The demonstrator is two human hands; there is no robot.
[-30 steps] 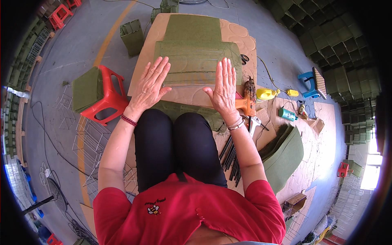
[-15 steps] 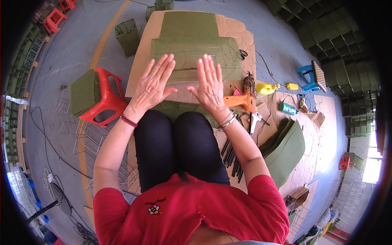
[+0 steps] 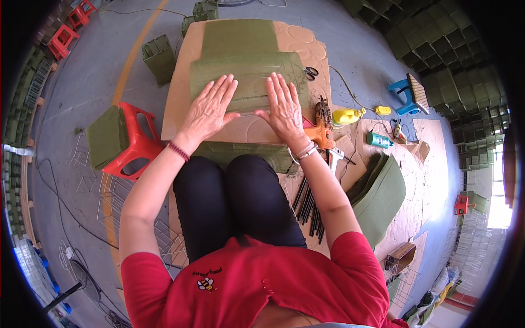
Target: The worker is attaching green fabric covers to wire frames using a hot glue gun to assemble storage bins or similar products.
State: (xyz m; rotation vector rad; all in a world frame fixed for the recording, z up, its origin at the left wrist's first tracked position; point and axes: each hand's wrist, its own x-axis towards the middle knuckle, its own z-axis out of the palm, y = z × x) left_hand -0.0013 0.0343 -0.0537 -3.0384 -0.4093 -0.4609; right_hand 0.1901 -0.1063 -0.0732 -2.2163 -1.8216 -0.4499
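Observation:
My left hand (image 3: 210,108) and my right hand (image 3: 282,109) are both stretched out flat, palms down, with fingers apart and nothing in them. They are held side by side over the near part of a green felt-like piece (image 3: 246,68) with thin wires showing on it. Whether the palms touch it I cannot tell. Another flat green sheet (image 3: 238,38) extends beyond it on the cardboard-topped work surface (image 3: 178,106). Just right of my right hand lies an orange glue gun (image 3: 319,135). More green material (image 3: 232,150) shows between my knees and the work surface.
Black-handled scissors (image 3: 311,73) lie at the surface's right edge. To the right are a yellow bottle (image 3: 346,116), a teal bottle (image 3: 379,140), black sticks (image 3: 310,210) and stacked green sheets (image 3: 383,199). A red stool (image 3: 123,158) holding green sheets stands left, near wire frames (image 3: 115,197).
The view has shifted slightly, so the work surface and tools appear further left. Both hands stay flat and spread, now a little further apart from the glue gun's tip.

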